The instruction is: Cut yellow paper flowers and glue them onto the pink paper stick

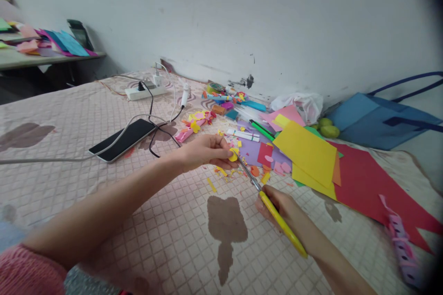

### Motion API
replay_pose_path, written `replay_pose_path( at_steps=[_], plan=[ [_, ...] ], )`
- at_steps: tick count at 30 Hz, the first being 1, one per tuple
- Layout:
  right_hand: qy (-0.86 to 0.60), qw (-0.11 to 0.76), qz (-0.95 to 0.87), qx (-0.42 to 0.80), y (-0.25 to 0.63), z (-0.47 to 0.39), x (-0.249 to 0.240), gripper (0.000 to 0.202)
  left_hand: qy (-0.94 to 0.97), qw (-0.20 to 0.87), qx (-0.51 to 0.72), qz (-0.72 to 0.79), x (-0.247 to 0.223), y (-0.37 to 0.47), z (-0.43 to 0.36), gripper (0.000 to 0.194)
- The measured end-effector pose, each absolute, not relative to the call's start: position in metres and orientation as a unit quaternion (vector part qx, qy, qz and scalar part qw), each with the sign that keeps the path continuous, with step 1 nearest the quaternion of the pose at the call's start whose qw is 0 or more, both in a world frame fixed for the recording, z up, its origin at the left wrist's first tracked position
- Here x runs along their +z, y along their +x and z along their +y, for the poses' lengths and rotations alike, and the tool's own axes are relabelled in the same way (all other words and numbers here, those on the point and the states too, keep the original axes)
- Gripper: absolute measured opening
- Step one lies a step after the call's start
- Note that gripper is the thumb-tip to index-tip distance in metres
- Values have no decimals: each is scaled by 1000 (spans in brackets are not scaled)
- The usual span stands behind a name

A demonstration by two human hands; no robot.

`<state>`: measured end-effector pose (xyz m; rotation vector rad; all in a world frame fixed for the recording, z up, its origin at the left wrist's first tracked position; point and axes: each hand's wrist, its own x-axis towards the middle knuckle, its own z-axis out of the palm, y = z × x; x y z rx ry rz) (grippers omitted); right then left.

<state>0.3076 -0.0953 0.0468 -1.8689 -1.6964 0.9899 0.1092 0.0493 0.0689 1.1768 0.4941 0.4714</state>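
Between the fingertips of my left hand (207,151) is a small yellow paper piece (234,155). My right hand (280,205) is closed round yellow-handled scissors (282,223), whose metal blades point up and left and meet the yellow piece. Beneath and around the blades lie small paper scraps in yellow, orange and pink. A red paper piece (265,154) rests on a purple sheet (249,152) just right of the blades. Farther right, yellow sheets (308,152) overlap a large red sheet (363,182).
A black phone-like slab (122,140) lies left, crossed by a cable, with a white power strip (145,92) behind it. Decorated pink strip (195,125), green pen (262,130), plastic bag (299,107) and blue bag (380,120) lie toward the wall. A purple dotted item (403,249) is at right.
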Motion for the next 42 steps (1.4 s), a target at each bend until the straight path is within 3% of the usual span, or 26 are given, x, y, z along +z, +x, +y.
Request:
replay_pose_path(
  at_steps=[33, 42],
  plan=[
    [-662, 251, -587, 394, 308, -96, 37, 29, 531, 776, 242, 242, 65, 112, 45, 23],
    [-682, 212, -582, 389, 304, -96, 46, 26, 530, 777, 240, 243, 66, 112, 45, 21]
  ],
)
